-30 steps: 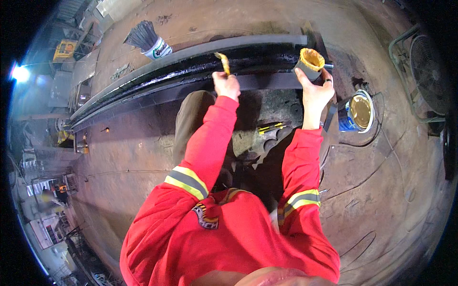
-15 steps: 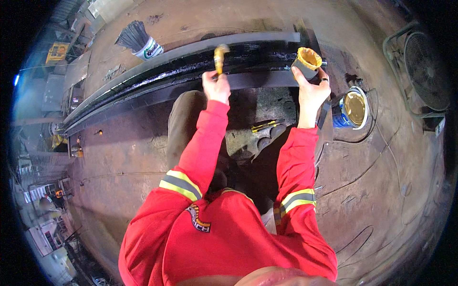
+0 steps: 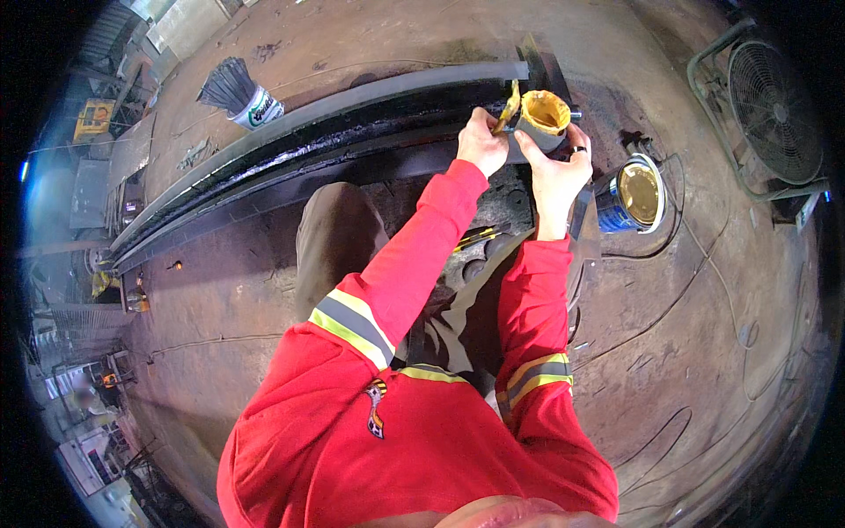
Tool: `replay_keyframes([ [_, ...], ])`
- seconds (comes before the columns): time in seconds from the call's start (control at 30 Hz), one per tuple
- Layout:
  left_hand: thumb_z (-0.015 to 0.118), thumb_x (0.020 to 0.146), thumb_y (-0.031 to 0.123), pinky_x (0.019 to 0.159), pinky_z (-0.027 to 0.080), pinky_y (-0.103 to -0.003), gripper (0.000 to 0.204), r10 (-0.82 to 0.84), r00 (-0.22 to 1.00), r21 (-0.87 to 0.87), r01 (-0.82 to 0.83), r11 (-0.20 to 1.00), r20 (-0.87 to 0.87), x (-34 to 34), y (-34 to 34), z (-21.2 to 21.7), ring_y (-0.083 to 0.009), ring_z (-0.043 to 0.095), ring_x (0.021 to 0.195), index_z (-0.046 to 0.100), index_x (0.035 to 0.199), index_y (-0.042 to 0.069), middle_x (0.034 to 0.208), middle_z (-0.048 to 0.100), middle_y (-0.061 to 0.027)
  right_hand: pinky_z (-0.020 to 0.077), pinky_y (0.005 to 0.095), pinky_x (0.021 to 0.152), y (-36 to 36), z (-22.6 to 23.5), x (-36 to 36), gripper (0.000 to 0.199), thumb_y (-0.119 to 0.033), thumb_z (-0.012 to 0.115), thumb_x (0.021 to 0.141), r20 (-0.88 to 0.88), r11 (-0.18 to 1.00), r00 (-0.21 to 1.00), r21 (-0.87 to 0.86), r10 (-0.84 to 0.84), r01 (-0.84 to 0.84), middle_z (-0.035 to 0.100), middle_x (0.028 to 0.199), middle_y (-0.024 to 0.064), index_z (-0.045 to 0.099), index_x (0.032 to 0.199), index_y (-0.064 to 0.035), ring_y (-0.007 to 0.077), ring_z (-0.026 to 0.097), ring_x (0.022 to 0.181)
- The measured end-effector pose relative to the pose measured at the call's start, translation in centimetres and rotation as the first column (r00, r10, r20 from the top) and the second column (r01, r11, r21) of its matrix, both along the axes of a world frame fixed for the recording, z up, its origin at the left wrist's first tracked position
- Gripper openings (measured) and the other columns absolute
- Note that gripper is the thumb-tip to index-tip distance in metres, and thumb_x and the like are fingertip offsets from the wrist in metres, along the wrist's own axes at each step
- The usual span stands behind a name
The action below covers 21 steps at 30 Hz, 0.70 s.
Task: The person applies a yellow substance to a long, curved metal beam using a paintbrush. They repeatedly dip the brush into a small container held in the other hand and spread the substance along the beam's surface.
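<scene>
Near the right-hand end of a long, glossy black steel channel (image 3: pixel 290 145), the person's left hand (image 3: pixel 483 143) is closed around a slim, yellow-smeared paintbrush (image 3: pixel 509 107), its tip pointing away from the body. Just beside it, the right hand (image 3: pixel 554 172) clasps a dark grey cup (image 3: pixel 543 132) with a yellow-crusted rim, thumb on one side and fingers on the other. From where I stand, I can't quite tell whether the brush touches that rim. Both forearms reach out in bright red sleeves (image 3: pixel 414 255) with yellow-and-grey bands. Closer to the knees, a slender yellow-and-black object (image 3: pixel 476 238) lies partly behind the left sleeve. To the right, an open blue tin (image 3: pixel 613 207) stands on the brown floor (image 3: pixel 220 308), and beyond it a round, metal-framed fan (image 3: pixel 775 114). Past the channel's far edge sits a white bucket (image 3: pixel 258 109) of dark, thin rods (image 3: pixel 229 86).
</scene>
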State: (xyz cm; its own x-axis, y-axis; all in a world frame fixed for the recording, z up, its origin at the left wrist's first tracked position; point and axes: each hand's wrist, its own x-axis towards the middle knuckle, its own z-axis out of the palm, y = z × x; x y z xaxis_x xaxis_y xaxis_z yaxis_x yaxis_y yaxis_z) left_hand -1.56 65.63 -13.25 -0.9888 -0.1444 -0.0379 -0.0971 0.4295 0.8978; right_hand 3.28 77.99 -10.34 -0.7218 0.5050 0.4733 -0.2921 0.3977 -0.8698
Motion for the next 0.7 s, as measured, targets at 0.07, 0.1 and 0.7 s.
replay_keyframes([
  [0.07, 0.065, 0.078, 0.010, 0.081, 0.054, -0.044, 0.021, 0.078, 0.996, 0.001, -0.078, 0.997, 0.035, -0.8, -1.9, -1.3, -0.0411, 0.069, 0.089, 0.063, 0.096, 0.001, 0.087, 0.069, -0.0252, 0.0489, 0.0345, 0.092, -0.5, 0.3, 0.1, 0.062, -0.020, 0.096, 0.057, -0.039, 1.000, 0.999, -0.015, 0.012, -0.012, 0.064, 0.108, 0.0106, 0.067, 0.106, 0.0051, 0.0221, 0.062, 0.098],
  [0.1, 0.064, 0.078, 0.011, 0.073, 0.055, -0.043, 0.023, 0.113, 0.964, 0.068, -0.133, 0.989, 0.243, -0.5, -1.9, -0.2, -0.0371, 0.070, 0.080, 0.063, 0.098, 0.000, 0.086, 0.069, -0.0237, 0.0485, 0.0343, 0.092, 0.2, 0.2, 0.0, 0.062, -0.020, 0.096, 0.058, -0.058, 1.000, 0.998, -0.002, -0.001, 0.001, 0.064, 0.108, 0.0102, 0.067, 0.106, 0.0050, 0.0219, 0.062, 0.099],
  [0.7, 0.060, 0.081, 0.008, 0.087, 0.051, -0.049, 0.026, 0.369, 0.919, 0.164, -0.389, 0.906, 0.141, -1.7, 0.6, -2.2, -0.0484, 0.065, 0.098, 0.050, 0.104, 0.001, 0.097, 0.066, -0.0308, 0.0461, 0.0342, 0.094, 0.5, -0.5, -0.6, 0.061, -0.018, 0.095, 0.059, -0.039, 0.989, 0.999, -0.146, -0.019, 0.013, 0.063, 0.108, 0.0097, 0.066, 0.107, 0.0047, 0.0207, 0.060, 0.100],
])
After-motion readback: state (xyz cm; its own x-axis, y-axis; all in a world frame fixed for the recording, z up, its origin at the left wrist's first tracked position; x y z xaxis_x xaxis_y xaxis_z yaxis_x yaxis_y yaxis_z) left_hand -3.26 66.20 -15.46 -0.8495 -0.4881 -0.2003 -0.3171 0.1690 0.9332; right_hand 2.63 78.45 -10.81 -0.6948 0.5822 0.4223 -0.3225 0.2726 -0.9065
